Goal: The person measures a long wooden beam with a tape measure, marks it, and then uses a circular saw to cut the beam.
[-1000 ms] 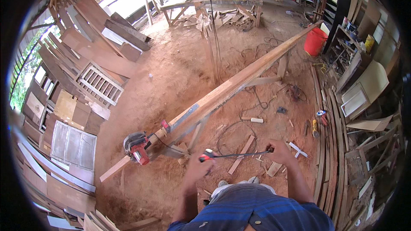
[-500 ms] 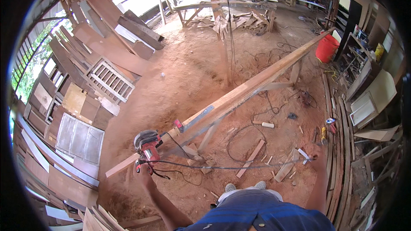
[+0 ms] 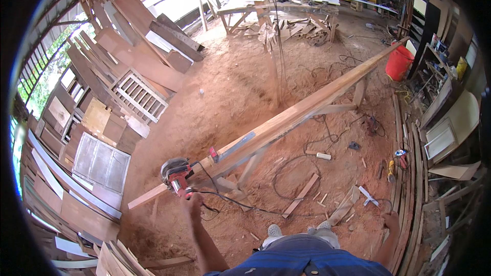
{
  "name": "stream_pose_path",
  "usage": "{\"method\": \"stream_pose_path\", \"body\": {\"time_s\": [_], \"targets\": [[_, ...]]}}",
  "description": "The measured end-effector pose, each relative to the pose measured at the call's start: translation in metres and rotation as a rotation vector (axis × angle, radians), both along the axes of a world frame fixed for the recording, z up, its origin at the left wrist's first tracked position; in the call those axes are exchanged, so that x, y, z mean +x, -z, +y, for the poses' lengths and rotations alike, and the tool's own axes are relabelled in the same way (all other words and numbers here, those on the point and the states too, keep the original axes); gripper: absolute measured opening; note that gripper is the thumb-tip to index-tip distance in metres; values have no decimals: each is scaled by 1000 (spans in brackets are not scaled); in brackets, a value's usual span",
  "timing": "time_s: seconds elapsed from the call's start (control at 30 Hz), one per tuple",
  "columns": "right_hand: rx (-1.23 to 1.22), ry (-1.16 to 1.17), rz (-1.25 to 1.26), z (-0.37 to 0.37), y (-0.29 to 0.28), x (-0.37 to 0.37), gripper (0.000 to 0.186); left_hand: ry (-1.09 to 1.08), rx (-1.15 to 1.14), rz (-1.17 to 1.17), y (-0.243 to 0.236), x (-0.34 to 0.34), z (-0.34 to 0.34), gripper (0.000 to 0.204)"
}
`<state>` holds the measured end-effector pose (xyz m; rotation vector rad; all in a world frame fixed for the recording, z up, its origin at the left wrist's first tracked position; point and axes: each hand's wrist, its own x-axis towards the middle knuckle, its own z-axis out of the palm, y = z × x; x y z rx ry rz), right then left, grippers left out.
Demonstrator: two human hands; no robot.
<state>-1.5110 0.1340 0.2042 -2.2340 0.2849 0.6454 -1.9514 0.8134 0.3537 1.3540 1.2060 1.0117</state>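
My left hand (image 3: 192, 205) is closed round the rear handle of a red and black circular saw (image 3: 177, 175). The saw rests at the near end of a long wooden plank (image 3: 307, 103), which slants up to the right on a wooden support. From the saw a black power cord (image 3: 245, 202) sags to the right, low over the ground. At the right, my right hand (image 3: 391, 220) is closed, and a thin dark strand of the cord curves beside it. A blue-grey level-like bar (image 3: 240, 143) and a small red tool (image 3: 213, 154) lie along the plank.
Sheets and boards lean at left, by a slatted frame (image 3: 139, 95). A red bucket (image 3: 399, 62) stands near the plank's far end. Wood offcuts, a white T-shaped piece (image 3: 368, 196) and a yellow-handled tool (image 3: 392, 170) lie on the ground. Long timbers (image 3: 415, 174) lie along the right.
My right hand has come down and slightly right, and the taut cord has gone slack. My left hand has shifted a little right, still on the saw. The whole view has tilted slightly.
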Motion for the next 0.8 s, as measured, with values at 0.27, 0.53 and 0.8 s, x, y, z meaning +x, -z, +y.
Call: {"method": "stream_pose_path", "body": {"time_s": [0.27,0.53,0.8], "targets": [[809,-406,105,113,-44,28,45,317,97,469,49,165,-102,21],[1364,-393,338,134,-98,54,65,351,-13,544,52,248,-173,25],[1188,-245,-8,146,-89,163,21,380,-28,633,89,327,-166,28]]}}
